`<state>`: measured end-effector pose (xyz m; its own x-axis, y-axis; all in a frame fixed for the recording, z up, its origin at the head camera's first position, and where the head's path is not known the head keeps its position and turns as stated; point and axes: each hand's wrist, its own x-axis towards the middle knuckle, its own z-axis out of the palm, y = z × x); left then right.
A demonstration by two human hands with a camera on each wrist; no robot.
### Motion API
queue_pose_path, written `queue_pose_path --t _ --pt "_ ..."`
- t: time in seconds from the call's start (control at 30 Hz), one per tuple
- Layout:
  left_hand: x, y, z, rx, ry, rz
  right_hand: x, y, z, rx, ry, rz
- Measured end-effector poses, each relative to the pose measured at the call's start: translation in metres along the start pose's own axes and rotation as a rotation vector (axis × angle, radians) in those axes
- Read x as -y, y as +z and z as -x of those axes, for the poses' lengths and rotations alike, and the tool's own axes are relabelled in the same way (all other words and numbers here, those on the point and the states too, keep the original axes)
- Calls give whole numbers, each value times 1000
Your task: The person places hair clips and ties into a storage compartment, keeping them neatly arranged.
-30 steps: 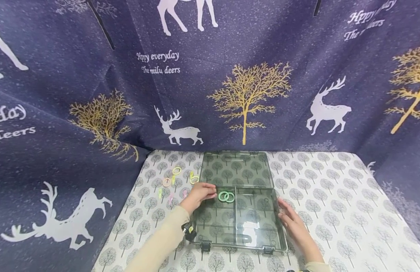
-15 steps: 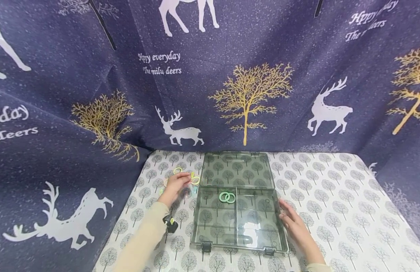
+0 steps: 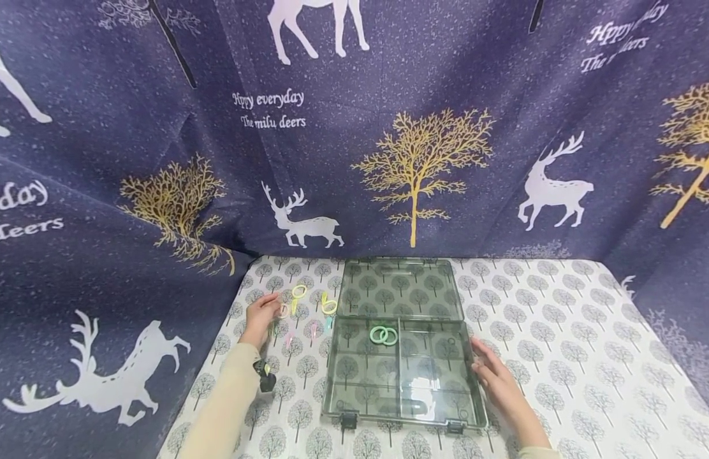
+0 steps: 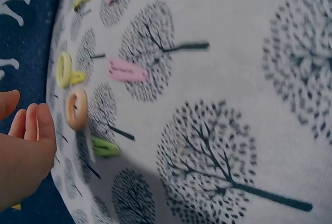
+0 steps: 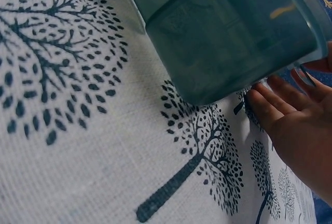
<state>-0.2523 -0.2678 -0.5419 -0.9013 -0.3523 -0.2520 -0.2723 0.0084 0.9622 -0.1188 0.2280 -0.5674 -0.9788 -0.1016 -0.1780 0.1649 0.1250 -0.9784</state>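
My left hand [image 3: 259, 319] is at the left group of small hair things, fingers loosely bent and holding nothing. Just beyond its fingertips lies a peach hair tie [image 4: 77, 110], with a gap between them in the left wrist view. A green hair clip [image 4: 105, 147] and a pink hair clip [image 4: 127, 70] lie close by. My right hand [image 3: 498, 379] rests relaxed fingers against the right wall of a see-through grey-green plastic box [image 3: 398, 370]. Two overlapping green hair ties [image 3: 383, 335] sit in the box's upper left part. Its lid [image 3: 398, 287] lies folded back.
Yellow hair ties, one a yellow hair tie [image 3: 299, 291], lie farther back among yellow clips. A second pink clip [image 3: 314, 329] and a blue clip [image 3: 329, 322] are left of the box. A divider [image 3: 398, 370] splits the box. Dark fabric [image 3: 354, 159] hangs behind the table.
My left hand has moved from over the box's left edge leftward, past the yellow hair ties, to beside the peach hair tie. My right hand stays at the box's right wall.
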Motion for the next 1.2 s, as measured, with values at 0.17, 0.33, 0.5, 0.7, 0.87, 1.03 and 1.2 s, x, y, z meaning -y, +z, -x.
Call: queue_pose_path --t 0.17,0.33,0.5,0.7,0.87,1.03,1.2 --pt "6 -5 -3 -47 -3 -6 1 0 1 -3 4 1" --pt "16 -9 -5 -60 -16 -65 3 1 1 -6 18 12" --pt "22 -11 -4 -41 -12 -127 2 2 1 -2 26 16" --pt "25 -8 0 -45 71 -255 1 0 2 -4 22 7" --pt "26 -6 2 -35 133 -281 -1 1 1 -12 15 22" --pt "23 1 1 -74 90 -407 -1 1 1 -25 28 28" --pt "19 3 2 -90 112 -479 0 1 1 -30 30 21"
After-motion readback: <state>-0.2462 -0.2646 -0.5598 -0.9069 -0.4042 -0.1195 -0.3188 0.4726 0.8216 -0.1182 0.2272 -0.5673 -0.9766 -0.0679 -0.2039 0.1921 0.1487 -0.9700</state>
